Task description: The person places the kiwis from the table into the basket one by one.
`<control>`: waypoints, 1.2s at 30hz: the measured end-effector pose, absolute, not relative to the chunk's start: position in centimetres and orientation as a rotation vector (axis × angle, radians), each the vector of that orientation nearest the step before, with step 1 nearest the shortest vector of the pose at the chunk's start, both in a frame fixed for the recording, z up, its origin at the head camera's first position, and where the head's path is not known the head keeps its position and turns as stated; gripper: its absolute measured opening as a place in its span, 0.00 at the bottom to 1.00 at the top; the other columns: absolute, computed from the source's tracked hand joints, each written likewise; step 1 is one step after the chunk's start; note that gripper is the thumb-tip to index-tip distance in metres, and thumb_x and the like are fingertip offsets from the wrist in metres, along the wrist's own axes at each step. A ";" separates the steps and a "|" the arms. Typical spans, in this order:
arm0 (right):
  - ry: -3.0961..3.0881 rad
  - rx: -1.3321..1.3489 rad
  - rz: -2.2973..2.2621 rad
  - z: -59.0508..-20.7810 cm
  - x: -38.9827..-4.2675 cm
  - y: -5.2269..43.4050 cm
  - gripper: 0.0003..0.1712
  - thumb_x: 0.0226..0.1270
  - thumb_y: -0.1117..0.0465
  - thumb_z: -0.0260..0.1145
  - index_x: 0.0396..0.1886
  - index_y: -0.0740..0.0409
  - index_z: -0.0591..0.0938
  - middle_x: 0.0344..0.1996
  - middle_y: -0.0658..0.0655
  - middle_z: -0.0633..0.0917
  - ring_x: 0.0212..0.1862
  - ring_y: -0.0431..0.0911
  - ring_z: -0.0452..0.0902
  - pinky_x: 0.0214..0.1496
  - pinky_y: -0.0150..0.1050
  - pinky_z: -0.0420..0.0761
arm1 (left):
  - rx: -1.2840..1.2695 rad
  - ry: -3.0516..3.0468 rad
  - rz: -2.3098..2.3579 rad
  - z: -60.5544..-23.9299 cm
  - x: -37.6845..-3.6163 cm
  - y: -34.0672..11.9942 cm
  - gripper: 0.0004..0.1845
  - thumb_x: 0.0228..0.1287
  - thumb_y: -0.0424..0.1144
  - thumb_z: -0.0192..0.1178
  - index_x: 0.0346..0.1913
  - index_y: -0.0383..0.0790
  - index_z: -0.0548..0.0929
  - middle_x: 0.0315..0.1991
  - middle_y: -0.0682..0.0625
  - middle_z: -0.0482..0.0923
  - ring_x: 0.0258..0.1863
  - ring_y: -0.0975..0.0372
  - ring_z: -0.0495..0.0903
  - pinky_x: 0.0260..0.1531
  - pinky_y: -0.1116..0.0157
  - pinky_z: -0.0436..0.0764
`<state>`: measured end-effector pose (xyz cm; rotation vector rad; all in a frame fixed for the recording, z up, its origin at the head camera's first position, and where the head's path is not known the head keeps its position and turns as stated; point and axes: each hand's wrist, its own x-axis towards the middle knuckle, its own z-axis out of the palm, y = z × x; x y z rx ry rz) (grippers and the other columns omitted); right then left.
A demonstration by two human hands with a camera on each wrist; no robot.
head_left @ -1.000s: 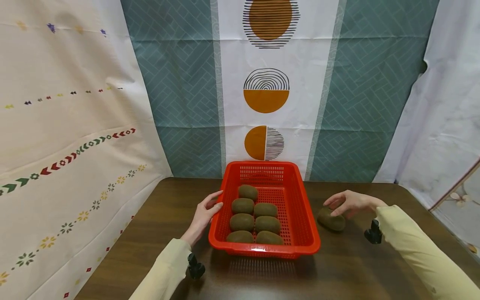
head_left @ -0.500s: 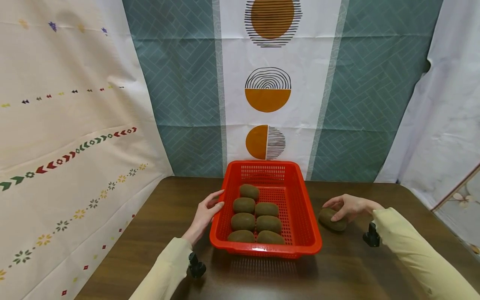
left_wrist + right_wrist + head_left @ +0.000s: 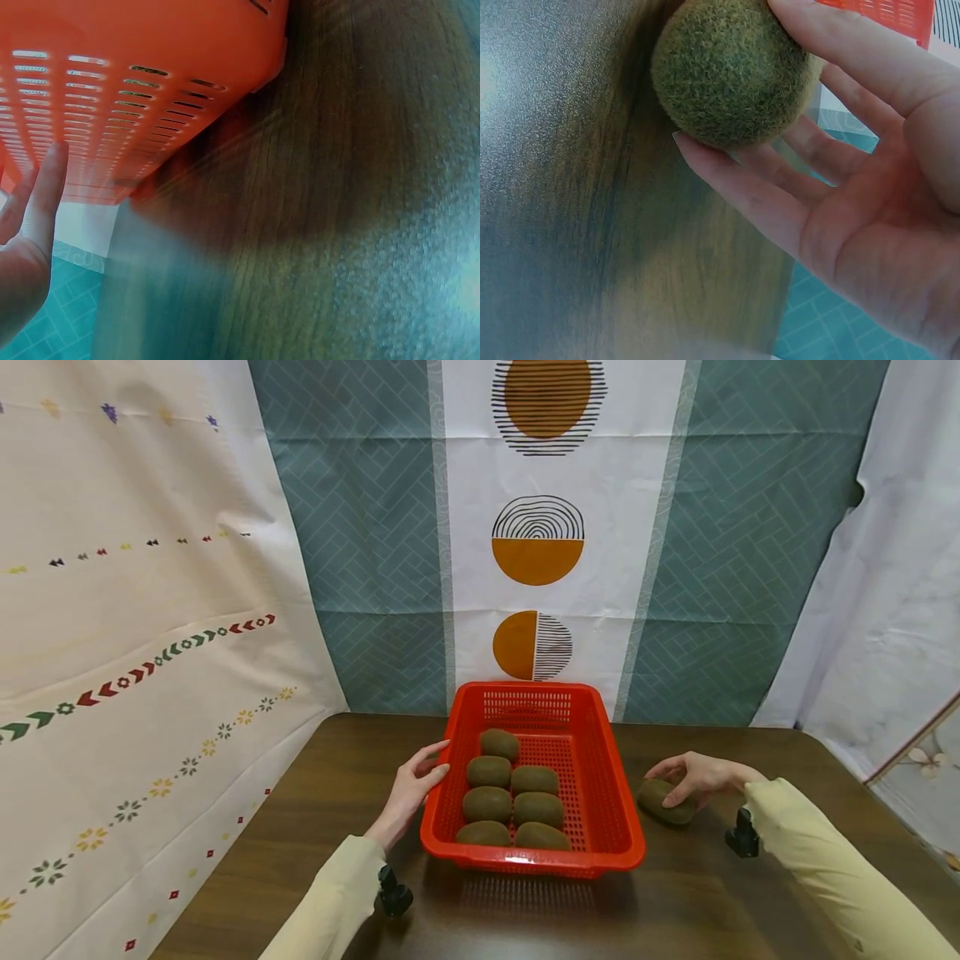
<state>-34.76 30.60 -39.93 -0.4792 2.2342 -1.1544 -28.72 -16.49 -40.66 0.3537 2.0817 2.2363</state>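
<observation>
Kiwi (image 3: 663,801) lies on the table (image 3: 337,777) just right of the basket (image 3: 600,777), my right hand (image 3: 701,777) over it, thumb and fingers (image 3: 735,180) curled round its fuzzy skin. My left hand (image 3: 408,789) rests against the basket's left wall, fingers straight, gripping nothing. Basket: red slotted plastic, seven more kiwis inside in two rows toward its left and near part. Table: dark brown wood, grain running away from me, dull sheen. Room is hung with cloth on all sides: cream sheet with small flower and arrow bands on the left, teal herringbone panels with a white strip of orange circles behind, pale sheet on the right. Cream sleeves on both arms.
</observation>
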 end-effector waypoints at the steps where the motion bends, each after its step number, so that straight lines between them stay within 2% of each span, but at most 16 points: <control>1: 2.237 -0.486 -1.151 -39.9 -34.7 30.6 0.28 0.52 0.66 0.68 0.56 0.66 0.73 0.58 0.74 0.64 0.60 0.70 0.52 0.36 0.52 0.78 | 0.359 2.076 2.237 -40.7 -28.7 -16.5 0.26 0.64 0.33 0.54 0.64 0.37 0.64 0.55 0.30 0.66 0.47 0.39 0.72 0.37 0.55 0.78; 9: 2.197 -0.517 -1.151 -39.7 -34.7 30.6 0.27 0.54 0.66 0.67 0.55 0.64 0.73 0.57 0.71 0.67 0.57 0.68 0.57 0.37 0.53 0.78 | 0.372 2.079 2.237 -40.7 -28.6 -16.6 0.26 0.64 0.33 0.54 0.64 0.36 0.64 0.55 0.30 0.67 0.47 0.39 0.72 0.37 0.55 0.78; 15: 2.170 -0.517 -1.157 -38.1 -34.7 30.5 0.27 0.54 0.66 0.67 0.56 0.63 0.73 0.59 0.71 0.64 0.59 0.67 0.55 0.35 0.53 0.79 | 0.381 2.095 2.242 -41.0 -28.8 -16.6 0.26 0.64 0.34 0.55 0.64 0.35 0.64 0.54 0.30 0.67 0.46 0.40 0.73 0.36 0.55 0.78; 23: 2.107 -0.559 -1.125 -35.5 -35.3 30.3 0.29 0.55 0.67 0.65 0.58 0.64 0.71 0.63 0.71 0.59 0.63 0.65 0.50 0.33 0.52 0.78 | 0.330 2.144 2.279 -42.9 -30.2 -16.7 0.24 0.61 0.37 0.58 0.61 0.44 0.70 0.50 0.35 0.72 0.42 0.44 0.77 0.33 0.54 0.79; 28: 2.140 -0.567 -1.083 -33.4 -35.7 29.8 0.29 0.55 0.66 0.66 0.58 0.62 0.71 0.63 0.70 0.58 0.63 0.65 0.49 0.36 0.49 0.78 | 0.333 2.182 2.287 -43.3 -30.4 -16.5 0.23 0.61 0.37 0.59 0.60 0.46 0.72 0.48 0.37 0.74 0.40 0.46 0.78 0.32 0.54 0.79; 33: 2.160 -0.572 -1.073 -31.2 -36.1 29.2 0.29 0.54 0.66 0.67 0.58 0.61 0.72 0.63 0.67 0.61 0.64 0.63 0.49 0.39 0.51 0.77 | 0.346 2.141 2.289 -42.7 -30.0 -16.6 0.24 0.61 0.36 0.59 0.61 0.42 0.70 0.49 0.35 0.73 0.40 0.44 0.78 0.32 0.54 0.79; 36: 2.200 -0.573 -1.040 -30.2 -36.3 28.6 0.29 0.54 0.65 0.68 0.58 0.59 0.73 0.61 0.66 0.63 0.61 0.60 0.55 0.39 0.51 0.77 | 0.371 2.110 2.281 -41.9 -29.5 -16.6 0.25 0.62 0.34 0.57 0.62 0.38 0.68 0.51 0.31 0.71 0.42 0.41 0.76 0.33 0.54 0.79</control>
